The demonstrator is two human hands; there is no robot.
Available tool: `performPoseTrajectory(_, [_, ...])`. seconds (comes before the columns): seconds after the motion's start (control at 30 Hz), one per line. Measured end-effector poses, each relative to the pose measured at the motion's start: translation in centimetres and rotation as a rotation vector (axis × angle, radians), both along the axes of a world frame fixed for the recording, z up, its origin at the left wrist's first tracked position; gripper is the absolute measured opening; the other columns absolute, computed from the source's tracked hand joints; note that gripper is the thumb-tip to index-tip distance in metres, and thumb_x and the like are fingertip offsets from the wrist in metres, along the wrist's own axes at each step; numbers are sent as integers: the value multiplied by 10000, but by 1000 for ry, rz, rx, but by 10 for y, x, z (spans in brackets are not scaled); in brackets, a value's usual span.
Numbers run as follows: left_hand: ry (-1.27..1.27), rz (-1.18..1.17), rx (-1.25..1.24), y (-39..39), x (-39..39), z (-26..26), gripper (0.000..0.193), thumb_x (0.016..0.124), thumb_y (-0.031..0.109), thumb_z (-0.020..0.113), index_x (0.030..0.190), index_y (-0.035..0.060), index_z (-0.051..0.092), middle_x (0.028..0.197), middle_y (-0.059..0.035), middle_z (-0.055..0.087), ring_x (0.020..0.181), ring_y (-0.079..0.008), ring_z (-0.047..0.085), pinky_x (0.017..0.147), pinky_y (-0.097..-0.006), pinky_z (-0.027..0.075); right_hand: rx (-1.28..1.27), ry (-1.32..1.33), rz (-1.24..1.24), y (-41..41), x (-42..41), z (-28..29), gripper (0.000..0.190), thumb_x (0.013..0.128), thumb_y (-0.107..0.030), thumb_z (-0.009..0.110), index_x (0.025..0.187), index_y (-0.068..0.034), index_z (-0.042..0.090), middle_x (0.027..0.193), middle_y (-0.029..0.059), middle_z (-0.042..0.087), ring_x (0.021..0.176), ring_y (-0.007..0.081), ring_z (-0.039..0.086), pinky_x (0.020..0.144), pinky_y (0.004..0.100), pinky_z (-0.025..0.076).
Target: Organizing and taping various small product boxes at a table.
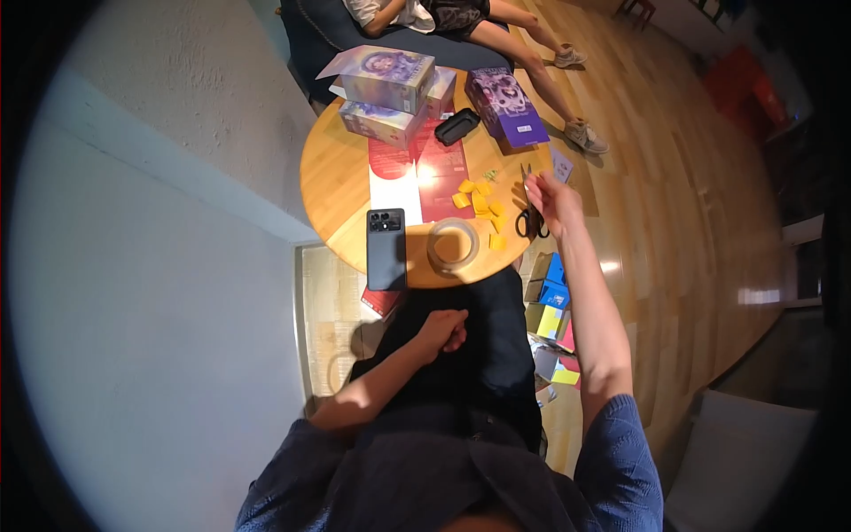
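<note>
My right hand (557,203) is over the table's right edge, fingers curled beside a pair of scissors (524,225). The scissors have black handles toward me and blades pointing away. Whether the fingers touch the scissors is hard to tell. My left hand (444,332) rests loosely closed above my lap, with nothing visible in it. Several small yellow pieces (479,203) lie left of the scissors, near a tiny green item (490,175). A roll of clear tape (435,247) lies flat close to me. Left of it, a dark smartphone (386,259) lies camera side up, overlapping the near edge.
The round wooden table (332,169) bears stacked pastel printed boxes (392,80), a purple box (508,110), a black plastic tray (457,126) and a red-and-white printed sheet (393,189). A person's legs (538,73) extend beyond it. Colourful boxes (550,292) lie on the floor; a wall (199,219) is left.
</note>
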State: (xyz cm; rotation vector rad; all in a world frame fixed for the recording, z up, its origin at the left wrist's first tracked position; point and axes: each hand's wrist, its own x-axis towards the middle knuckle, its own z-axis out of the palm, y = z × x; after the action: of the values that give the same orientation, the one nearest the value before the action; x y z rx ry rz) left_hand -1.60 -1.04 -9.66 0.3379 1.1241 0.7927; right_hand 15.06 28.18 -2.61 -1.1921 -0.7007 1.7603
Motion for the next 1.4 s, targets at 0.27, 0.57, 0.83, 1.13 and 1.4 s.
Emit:
performPoseTrajectory(0.27, [-129, -11, 65, -4, -2, 7, 381, 1026, 346, 512, 728, 108, 504, 625, -64, 596, 454, -111, 489, 416, -237, 347, -248, 160, -173, 123, -40, -59, 236, 956, -215, 644, 1096, -29, 608, 994, 119, 683, 864, 234, 673, 807, 387, 590])
performPoseTrajectory(0.57, [-222, -12, 161, -9, -11, -3, 370, 1020, 347, 510, 748, 96, 526, 763, -77, 633, 569, -104, 562, 511, -234, 427, 238, 391, -195, 57, -43, 61, 238, 952, -122, 531, 1168, -33, 579, 1159, 115, 662, 1073, 317, 622, 1005, 564, 477])
performPoseTrajectory(0.83, [435, 159, 1014, 33, -30, 98, 1271, 694, 276, 902, 1578, 59, 15, 1567, -153, 243, 1455, -273, 283, 1137, -402, 293, 65, 972, 118, -107, 54, 47, 298, 939, -147, 494, 1124, 49, 621, 1149, 216, 687, 1104, 358, 655, 968, 583, 521])
performPoseTrajectory(1.13, [283, 91, 1245, 38, 0, 186, 1459, 562, 399, 961, 1555, -35, -16, 1518, -223, 328, 1421, -331, 342, 1168, -440, 273, -294, 1167, 127, -259, 68, -20, 372, 951, -143, 463, 1234, 73, 570, 1171, 245, 668, 1042, 387, 676, 836, 526, 602])
performPoseTrajectory(1.4, [684, 61, 1311, 18, 29, 181, 1263, 577, 299, 952, 1527, -11, 181, 1415, -172, 395, 1344, -293, 410, 1143, -421, 304, -373, 1335, 84, -278, 72, -44, 353, 967, -167, 444, 1223, 28, 590, 1174, 188, 680, 1025, 329, 691, 840, 526, 601])
